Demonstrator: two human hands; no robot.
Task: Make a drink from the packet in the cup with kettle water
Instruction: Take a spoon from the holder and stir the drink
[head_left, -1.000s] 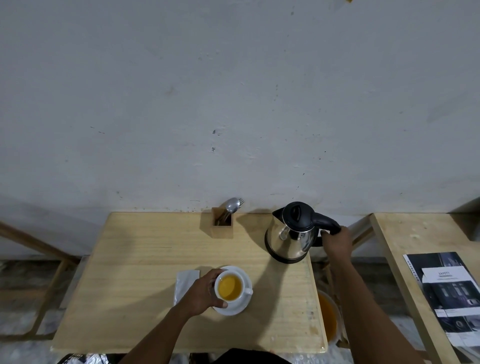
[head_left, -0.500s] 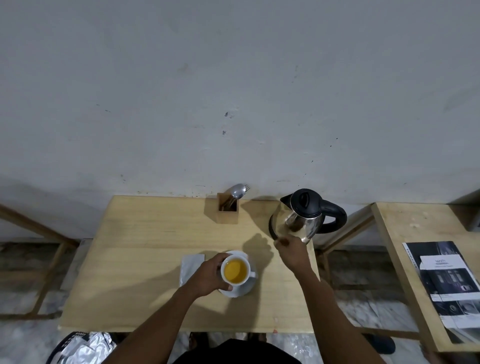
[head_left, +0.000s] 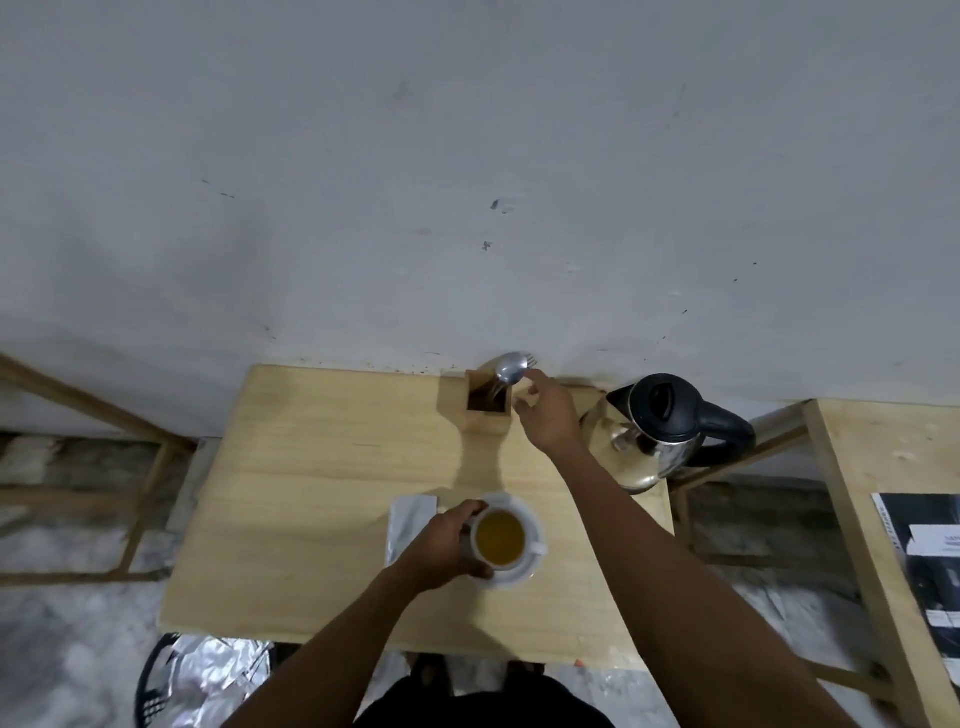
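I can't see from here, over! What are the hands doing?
Left hand holding cup, drink in. Right hand open, reaching at spoon in holder. Nothing blocking.

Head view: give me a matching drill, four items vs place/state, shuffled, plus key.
Items:
1. cup
2. kettle
3. spoon
4. packet

States:
A. standing in the wooden holder by the wall
B. flat on the table, beside the saucer
C. full of amber liquid, left hand around it
D. upright at the table's right edge, lid shut

Pairs: 1-C, 2-D, 3-A, 4-B
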